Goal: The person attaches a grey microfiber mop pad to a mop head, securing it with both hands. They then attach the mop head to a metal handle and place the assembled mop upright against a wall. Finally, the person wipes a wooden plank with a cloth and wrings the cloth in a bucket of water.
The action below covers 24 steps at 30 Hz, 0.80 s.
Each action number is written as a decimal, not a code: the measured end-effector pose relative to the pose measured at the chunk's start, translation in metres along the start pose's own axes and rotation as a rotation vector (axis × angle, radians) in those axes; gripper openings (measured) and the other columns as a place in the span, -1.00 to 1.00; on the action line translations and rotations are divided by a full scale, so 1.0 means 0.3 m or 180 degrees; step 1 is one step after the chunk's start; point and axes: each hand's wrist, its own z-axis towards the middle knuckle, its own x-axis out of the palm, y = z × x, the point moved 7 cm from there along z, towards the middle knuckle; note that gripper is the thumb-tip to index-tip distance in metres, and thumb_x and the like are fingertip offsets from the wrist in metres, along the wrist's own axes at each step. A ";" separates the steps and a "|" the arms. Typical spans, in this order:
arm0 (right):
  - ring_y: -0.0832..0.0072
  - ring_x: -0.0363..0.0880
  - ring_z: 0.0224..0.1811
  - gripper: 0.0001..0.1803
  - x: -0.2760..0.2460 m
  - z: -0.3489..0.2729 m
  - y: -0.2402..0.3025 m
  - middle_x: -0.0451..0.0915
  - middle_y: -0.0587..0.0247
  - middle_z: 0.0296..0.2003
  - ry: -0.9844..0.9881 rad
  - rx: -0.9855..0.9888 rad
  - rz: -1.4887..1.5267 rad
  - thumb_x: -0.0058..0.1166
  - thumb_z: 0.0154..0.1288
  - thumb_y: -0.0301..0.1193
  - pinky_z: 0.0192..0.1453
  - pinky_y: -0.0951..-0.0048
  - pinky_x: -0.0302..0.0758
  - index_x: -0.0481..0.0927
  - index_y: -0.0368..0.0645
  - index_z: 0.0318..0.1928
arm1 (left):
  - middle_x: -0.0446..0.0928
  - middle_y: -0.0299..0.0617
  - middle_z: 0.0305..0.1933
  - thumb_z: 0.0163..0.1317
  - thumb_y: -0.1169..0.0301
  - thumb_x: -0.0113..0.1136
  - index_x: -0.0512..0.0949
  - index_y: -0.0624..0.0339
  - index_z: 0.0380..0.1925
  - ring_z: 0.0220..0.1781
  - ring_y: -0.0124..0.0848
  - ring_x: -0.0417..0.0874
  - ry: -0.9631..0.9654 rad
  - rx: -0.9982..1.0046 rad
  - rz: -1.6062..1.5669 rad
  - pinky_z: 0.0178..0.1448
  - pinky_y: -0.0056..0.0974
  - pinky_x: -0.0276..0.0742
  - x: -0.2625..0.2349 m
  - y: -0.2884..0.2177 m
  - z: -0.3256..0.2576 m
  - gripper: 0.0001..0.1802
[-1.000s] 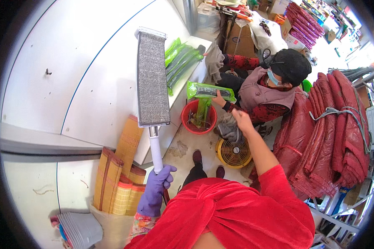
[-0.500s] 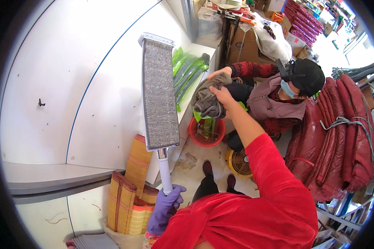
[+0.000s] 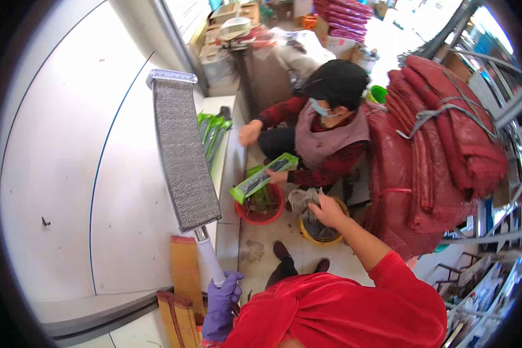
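Note:
In a purple rubber glove, my left hand (image 3: 219,307) is closed round the pale handle of a flat mop (image 3: 182,153). Its long grey pad is raised in front of the white wall panels. My bare right hand (image 3: 330,212) grips a crumpled grey cloth (image 3: 303,203) above a yellow-rimmed fan (image 3: 322,235). Across from me a seated co-worker (image 3: 336,130) holds a long green packet (image 3: 264,178) with something dark inside, over a red bucket (image 3: 260,210). The co-worker's other hand is empty beside the white ledge.
More green packets (image 3: 214,136) lie on the white ledge (image 3: 229,174). Large dark-red bundles (image 3: 429,156) tied with cord stand at the right. Rolled bamboo mats (image 3: 185,272) lean by my left arm. My shoes (image 3: 281,250) are on the tiled floor.
The cloth has left the co-worker's hands and come nearer to me in my right hand. The co-worker has a green packet in one hand now. My view has shifted right.

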 end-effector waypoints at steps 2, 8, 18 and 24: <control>-0.13 0.49 -0.10 -0.55 -0.067 -0.145 0.014 0.55 -0.18 -0.21 -0.0039 0.0013 0.0076 -0.02 0.33 -0.07 -0.06 0.03 0.42 0.51 -0.28 -0.18 | 0.40 -0.32 -0.73 0.25 0.28 0.21 0.58 0.23 -0.34 -0.80 -0.57 0.28 0.0099 0.0053 0.0083 -0.72 -0.46 0.13 0.042 0.005 -0.038 -0.78; -0.13 0.52 -0.10 -0.31 -0.235 -0.618 -0.091 0.59 -0.19 -0.23 0.0000 0.0756 0.0061 -0.10 0.26 0.23 -0.05 0.03 0.44 0.58 -0.25 -0.25 | 0.33 -0.31 -0.80 0.23 0.31 0.21 0.56 0.25 -0.37 -0.84 -0.54 0.25 0.0455 0.0304 0.0578 -0.75 -0.44 0.12 0.237 0.074 -0.302 -0.79; -0.11 0.56 -0.18 -0.44 -0.488 -1.277 -0.302 0.60 -0.19 -0.30 -0.1103 0.0787 -0.0047 -0.03 0.26 0.06 -0.09 0.01 0.47 0.56 -0.28 -0.38 | 0.63 -0.21 -0.40 0.18 0.33 0.27 0.58 0.25 -0.39 -0.52 -0.55 0.50 0.1358 0.0437 0.1536 -0.41 -0.39 0.45 0.552 0.210 -0.682 -0.81; -0.15 0.56 -0.19 -0.49 -0.543 -1.580 -0.403 0.59 -0.25 -0.32 -0.1184 0.1441 0.0068 -0.04 0.27 -0.03 -0.10 -0.04 0.46 0.45 -0.31 -0.14 | 0.60 -0.25 -0.41 0.22 0.39 0.20 0.58 0.24 -0.38 -0.41 -0.51 0.56 0.2033 0.0604 0.1630 -0.29 -0.37 0.50 0.716 0.264 -0.770 -0.87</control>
